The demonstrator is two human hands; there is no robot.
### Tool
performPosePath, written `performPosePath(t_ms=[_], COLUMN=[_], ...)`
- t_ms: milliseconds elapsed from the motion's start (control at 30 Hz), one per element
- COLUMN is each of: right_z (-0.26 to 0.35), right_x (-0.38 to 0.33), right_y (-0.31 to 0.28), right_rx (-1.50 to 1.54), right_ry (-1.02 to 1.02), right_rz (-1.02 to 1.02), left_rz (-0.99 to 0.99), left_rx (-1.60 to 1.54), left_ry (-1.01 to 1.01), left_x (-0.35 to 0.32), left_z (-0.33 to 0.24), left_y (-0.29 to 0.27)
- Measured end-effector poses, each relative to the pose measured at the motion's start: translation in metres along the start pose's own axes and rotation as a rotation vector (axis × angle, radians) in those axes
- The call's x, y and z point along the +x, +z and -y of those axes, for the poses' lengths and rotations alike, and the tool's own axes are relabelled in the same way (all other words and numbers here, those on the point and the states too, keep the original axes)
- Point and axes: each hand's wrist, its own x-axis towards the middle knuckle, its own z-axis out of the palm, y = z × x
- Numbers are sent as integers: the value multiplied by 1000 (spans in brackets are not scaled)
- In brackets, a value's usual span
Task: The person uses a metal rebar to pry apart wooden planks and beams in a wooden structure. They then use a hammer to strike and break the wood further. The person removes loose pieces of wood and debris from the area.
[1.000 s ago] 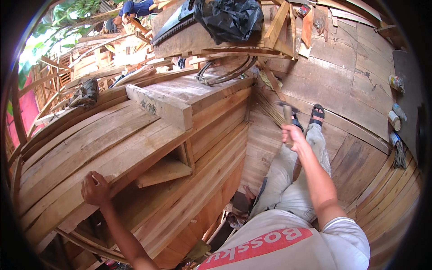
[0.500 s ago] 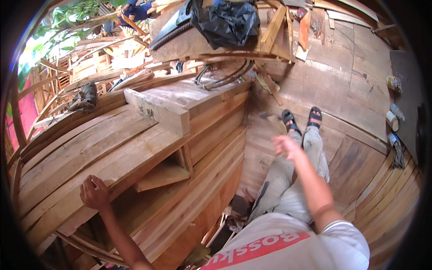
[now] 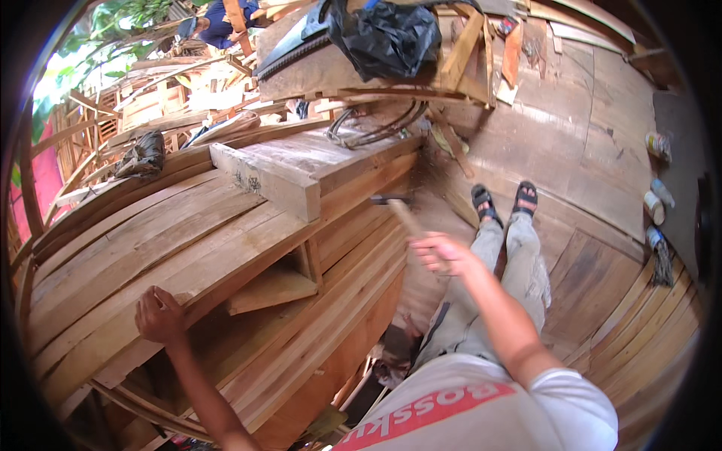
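Observation:
My right hand (image 3: pixel 442 254) is wrapped round the wooden handle of a hammer (image 3: pixel 407 218). The hammer's dark head points away to the left, in the air beside the wooden structure, and is slightly blurred. On the left, my left hand (image 3: pixel 159 316) rests closed at the near edge of the plank deck (image 3: pixel 150 255). Its fingers are curled and pinched together, and whatever they hold is too small or hidden to name. Below the deck edge is an opening with a slanted board (image 3: pixel 272 292) inside. A thick upright timber (image 3: pixel 267 180) crosses the deck farther along.
A black plastic bag (image 3: pixel 387 41) and a handsaw (image 3: pixel 293 46) lie on a wooden platform ahead. A coiled cable (image 3: pixel 376 128) sits below them. Cans and bottles (image 3: pixel 654 207) line the right side. A person (image 3: pixel 226 26) stands at the far left among scrap wood.
My right hand has swung left and slightly down, and the hammer now shows clearly in it. My left hand stays at the plank edge. The far person has shifted slightly.

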Motion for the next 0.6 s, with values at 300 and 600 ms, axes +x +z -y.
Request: performPosePath(t_ms=[300, 600], right_z=[44, -12], right_x=[-21, 14], right_y=[-202, -10], right_rx=[354, -71], right_ry=[-740, 2], right_rz=[-1226, -46], left_rz=[33, 25], left_rx=[-9, 49], left_ry=[-44, 36], left_x=[-4, 2], left_z=[-1, 1], left_y=[-2, 2])
